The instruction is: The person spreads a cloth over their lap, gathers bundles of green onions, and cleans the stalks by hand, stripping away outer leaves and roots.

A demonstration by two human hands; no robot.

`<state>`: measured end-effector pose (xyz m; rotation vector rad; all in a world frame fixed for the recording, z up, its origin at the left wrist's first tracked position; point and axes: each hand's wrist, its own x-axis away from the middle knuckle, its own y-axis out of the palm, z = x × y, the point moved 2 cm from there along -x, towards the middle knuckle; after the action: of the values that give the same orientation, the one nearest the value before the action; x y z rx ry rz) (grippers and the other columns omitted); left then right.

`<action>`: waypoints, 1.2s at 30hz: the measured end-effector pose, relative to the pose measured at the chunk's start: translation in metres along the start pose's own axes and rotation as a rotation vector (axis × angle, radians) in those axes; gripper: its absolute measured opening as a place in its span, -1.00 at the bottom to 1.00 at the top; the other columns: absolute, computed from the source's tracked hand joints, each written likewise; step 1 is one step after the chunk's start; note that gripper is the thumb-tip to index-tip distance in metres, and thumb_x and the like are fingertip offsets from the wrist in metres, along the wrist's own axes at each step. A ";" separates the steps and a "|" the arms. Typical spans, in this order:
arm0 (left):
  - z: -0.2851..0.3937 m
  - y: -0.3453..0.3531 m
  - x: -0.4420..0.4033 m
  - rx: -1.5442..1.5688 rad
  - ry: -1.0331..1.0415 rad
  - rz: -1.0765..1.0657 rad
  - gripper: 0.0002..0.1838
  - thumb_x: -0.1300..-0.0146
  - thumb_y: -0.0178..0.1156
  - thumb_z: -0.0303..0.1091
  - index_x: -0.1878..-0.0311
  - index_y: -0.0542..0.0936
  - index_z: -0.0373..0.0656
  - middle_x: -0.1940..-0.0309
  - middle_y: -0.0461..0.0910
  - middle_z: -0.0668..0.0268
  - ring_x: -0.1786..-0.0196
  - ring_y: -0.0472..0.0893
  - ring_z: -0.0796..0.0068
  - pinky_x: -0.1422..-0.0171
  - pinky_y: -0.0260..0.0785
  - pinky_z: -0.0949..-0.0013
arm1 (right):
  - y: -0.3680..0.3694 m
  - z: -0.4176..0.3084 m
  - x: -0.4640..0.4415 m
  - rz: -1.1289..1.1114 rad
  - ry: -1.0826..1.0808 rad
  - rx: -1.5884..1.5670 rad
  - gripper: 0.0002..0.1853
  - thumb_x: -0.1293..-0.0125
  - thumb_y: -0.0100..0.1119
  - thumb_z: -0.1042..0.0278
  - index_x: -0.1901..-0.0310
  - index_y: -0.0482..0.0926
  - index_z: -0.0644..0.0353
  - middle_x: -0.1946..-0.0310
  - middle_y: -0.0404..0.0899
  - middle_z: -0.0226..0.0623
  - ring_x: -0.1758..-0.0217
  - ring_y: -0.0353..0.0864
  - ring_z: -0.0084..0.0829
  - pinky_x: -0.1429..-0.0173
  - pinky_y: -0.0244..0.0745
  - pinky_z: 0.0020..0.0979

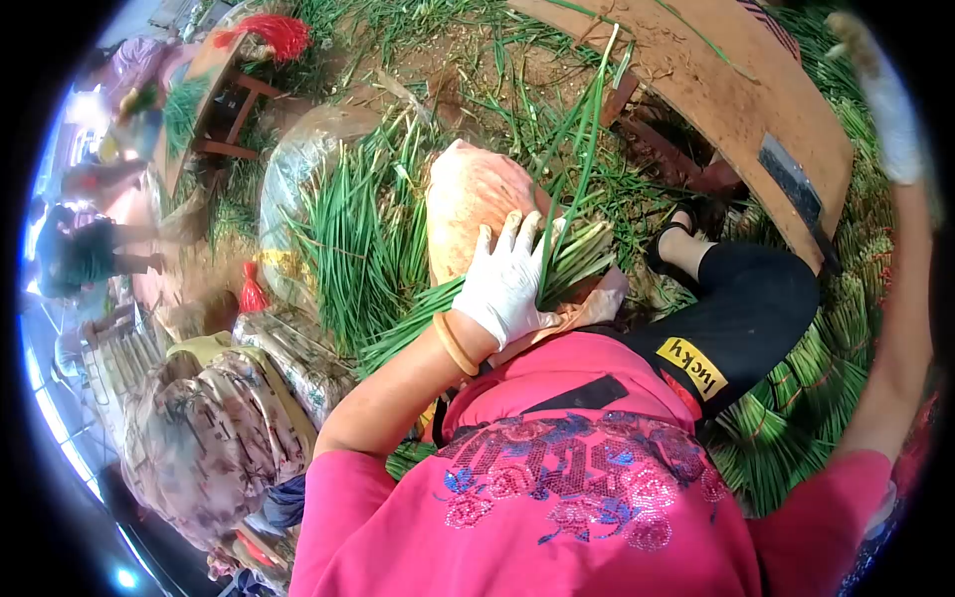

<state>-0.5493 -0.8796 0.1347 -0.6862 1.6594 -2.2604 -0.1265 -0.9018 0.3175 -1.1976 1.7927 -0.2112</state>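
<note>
My left hand (505,284), in a white glove with dirty fingertips, lies with fingers spread over a bunch of green stalks (582,254). The stalks rest across my lap, their pale ends to the right. Long green leaves (587,119) rise beyond the hand. Beside the fingers is a soiled, pale orange cloth cover (476,199) over my knee. At the far upper right, my right hand (888,109), also gloved, is raised at the end of a stretched arm. Its fingers are blurred and distorted, and whether they hold anything is unclear.
A wooden board (696,60) on a stand is at the upper right. More green stalks (348,239) lie to the left beside clear plastic. Bundled stalks (786,398) fill the right side. Red ties (274,35) lie on another bench. A person in patterned clothing (214,438) is at the left.
</note>
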 end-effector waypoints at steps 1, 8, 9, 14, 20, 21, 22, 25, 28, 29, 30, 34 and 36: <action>0.002 0.005 0.002 -0.051 0.005 0.001 0.05 0.18 0.34 0.11 -0.38 0.09 -0.07 -0.28 0.17 0.04 -0.34 0.17 0.00 -0.34 0.01 -0.11 | 0.003 0.037 0.036 -0.122 -0.034 0.229 -0.71 -0.22 -0.10 0.60 0.04 0.50 0.25 0.09 0.51 -0.33 0.08 0.49 -0.45 -0.06 0.39 -0.47; -0.002 0.012 0.003 0.029 -0.015 0.047 -0.01 0.16 0.34 0.01 -0.39 0.11 0.04 -0.27 0.22 0.15 -0.34 0.17 0.07 -0.36 -0.02 -0.13 | 0.101 0.002 0.138 -0.556 0.089 1.045 -0.39 0.13 0.38 0.27 -0.06 0.47 0.15 -0.09 0.47 -0.32 -0.24 0.36 -0.30 -0.18 0.34 -0.23; -0.001 0.011 0.002 0.040 -0.019 0.049 -0.01 0.16 0.33 0.01 -0.39 0.11 0.04 -0.27 0.22 0.15 -0.34 0.17 0.07 -0.36 -0.03 -0.13 | 0.104 -0.022 0.125 -0.462 0.005 0.953 -0.39 0.10 0.37 0.27 -0.08 0.46 0.15 -0.07 0.49 -0.31 -0.21 0.39 -0.30 -0.18 0.34 -0.27; 0.002 0.009 -0.002 0.031 -0.027 0.036 -0.02 0.15 0.31 -0.01 -0.39 0.11 0.02 -0.27 0.22 0.12 -0.34 0.17 0.05 -0.35 -0.03 -0.14 | 0.210 0.013 0.152 -0.324 0.773 -0.308 -0.54 -0.19 0.19 0.22 -0.09 0.44 0.23 -0.03 0.54 -0.29 -0.08 0.50 -0.35 -0.14 0.36 -0.44; 0.006 0.001 0.007 0.024 -0.034 0.050 -0.01 0.10 0.29 0.05 -0.39 0.08 -0.10 -0.29 0.17 0.03 -0.35 0.16 0.04 -0.35 -0.01 -0.11 | 0.322 0.015 0.073 0.019 1.139 -1.509 -0.64 -0.34 0.01 0.24 -0.04 0.42 0.33 0.16 0.59 -0.24 0.17 0.56 -0.51 0.09 0.44 -0.47; 0.003 0.001 0.011 0.022 -0.050 0.025 0.02 0.11 0.30 0.08 -0.40 0.06 -0.08 -0.33 0.12 0.05 -0.38 0.13 0.07 -0.36 0.00 -0.08 | 0.324 0.011 0.053 -0.036 0.902 -1.666 -0.70 -0.31 0.06 0.23 0.09 0.50 0.30 0.23 0.61 -0.22 0.31 0.57 -0.52 0.22 0.46 -0.46; -0.004 0.002 0.015 0.075 -0.032 0.041 0.00 0.10 0.30 0.08 -0.39 0.09 -0.09 -0.32 0.14 0.05 -0.35 0.17 0.06 -0.31 0.06 -0.06 | 0.304 -0.011 0.019 0.019 0.822 -1.590 -0.74 -0.33 0.02 0.30 0.14 0.51 0.36 0.35 0.59 -0.25 0.44 0.54 -0.49 0.27 0.48 -0.39; -0.008 -0.010 0.022 0.112 -0.092 0.121 0.02 0.19 0.36 0.03 -0.37 0.14 -0.11 -0.24 0.23 0.04 -0.28 0.26 0.03 -0.29 0.12 0.09 | 0.193 -0.062 -0.056 -0.032 0.163 -1.045 -0.70 -0.23 0.06 0.43 0.02 0.47 0.36 0.20 0.58 -0.21 0.24 0.58 -0.41 0.04 0.50 -0.42; -0.019 -0.005 0.032 0.092 -0.149 0.147 0.03 0.24 0.40 -0.13 -0.37 0.13 -0.09 -0.28 0.20 0.03 -0.28 0.25 0.01 -0.31 0.12 0.11 | 0.102 -0.086 -0.077 0.076 -0.035 -0.354 -0.70 -0.21 0.06 0.29 0.07 0.49 0.27 0.18 0.55 -0.22 0.25 0.58 -0.37 0.11 0.52 -0.35; -0.021 -0.004 0.035 0.122 -0.162 0.144 0.02 0.24 0.39 -0.17 -0.37 0.13 -0.09 -0.29 0.19 0.03 -0.28 0.24 0.00 -0.33 0.11 0.11 | 0.078 -0.088 -0.079 0.099 -0.063 -0.149 -0.69 -0.21 0.06 0.25 0.08 0.50 0.25 0.18 0.54 -0.23 0.25 0.58 -0.36 0.13 0.53 -0.33; -0.022 -0.003 0.040 0.117 -0.161 0.150 0.03 0.24 0.38 -0.20 -0.38 0.10 -0.11 -0.31 0.15 0.02 -0.31 0.21 0.00 -0.36 0.08 0.11 | 0.058 -0.086 -0.075 0.120 -0.086 0.051 -0.69 -0.21 0.06 0.20 0.10 0.51 0.22 0.17 0.52 -0.23 0.26 0.58 -0.35 0.15 0.53 -0.31; -0.019 -0.001 0.052 0.153 -0.222 0.064 0.10 0.26 0.40 -0.17 -0.40 0.04 -0.14 -0.34 0.09 0.04 -0.35 0.15 0.00 -0.37 0.06 0.10 | 0.014 -0.036 -0.056 -0.064 -0.468 0.781 -0.75 -0.16 0.02 0.19 0.29 0.50 0.21 0.38 0.46 -0.25 0.39 0.54 -0.31 0.31 0.55 -0.31; -0.020 0.000 0.053 0.159 -0.225 0.080 0.10 0.29 0.43 -0.17 -0.39 0.07 -0.15 -0.31 0.14 0.03 -0.33 0.17 -0.02 -0.36 0.10 0.14 | 0.018 -0.004 -0.016 -0.190 -0.460 0.976 -0.77 -0.12 0.04 0.43 0.16 0.45 0.23 0.31 0.49 -0.25 0.23 0.51 -0.31 0.10 0.44 -0.38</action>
<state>-0.6050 -0.8872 0.1417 -0.7876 1.3638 -2.1420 -0.1396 -0.8810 0.3191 -0.6144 0.9457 -0.7529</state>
